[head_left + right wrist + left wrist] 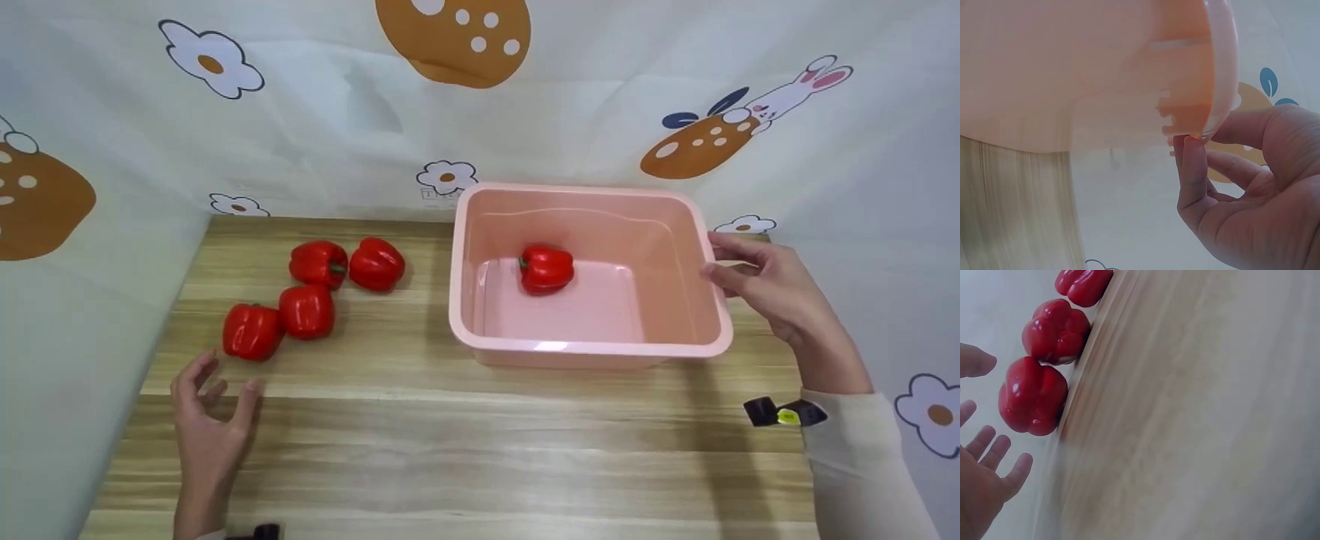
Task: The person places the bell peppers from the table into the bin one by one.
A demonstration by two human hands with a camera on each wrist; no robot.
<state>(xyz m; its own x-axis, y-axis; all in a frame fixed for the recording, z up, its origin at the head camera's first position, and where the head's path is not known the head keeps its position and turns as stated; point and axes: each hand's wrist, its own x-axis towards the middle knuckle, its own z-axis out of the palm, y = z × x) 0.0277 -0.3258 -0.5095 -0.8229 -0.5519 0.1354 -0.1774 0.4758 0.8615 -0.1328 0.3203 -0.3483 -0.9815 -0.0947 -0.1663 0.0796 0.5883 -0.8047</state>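
A pink plastic bin (592, 349) stands on the table, with one red bell pepper (551, 271) lying inside toward its left. My right hand (780, 289) pinches the bin's right rim between thumb and fingers; the right wrist view shows the fingertips curled at the rim (1223, 67). Several more red bell peppers (307, 311) are grouped on the left of the table. My left hand (210, 431) is just in front of the nearest bell pepper (253, 331), fingers spread and holding nothing. In the left wrist view a gap separates the fingers from that pepper (1033, 396).
The wood-grain table (480, 442) ends at the back and sides against a pale curtain (300, 112) printed with flowers, a rabbit and carrots. The bin sits close to the back curtain. Each wrist wears a dark strap (784, 412).
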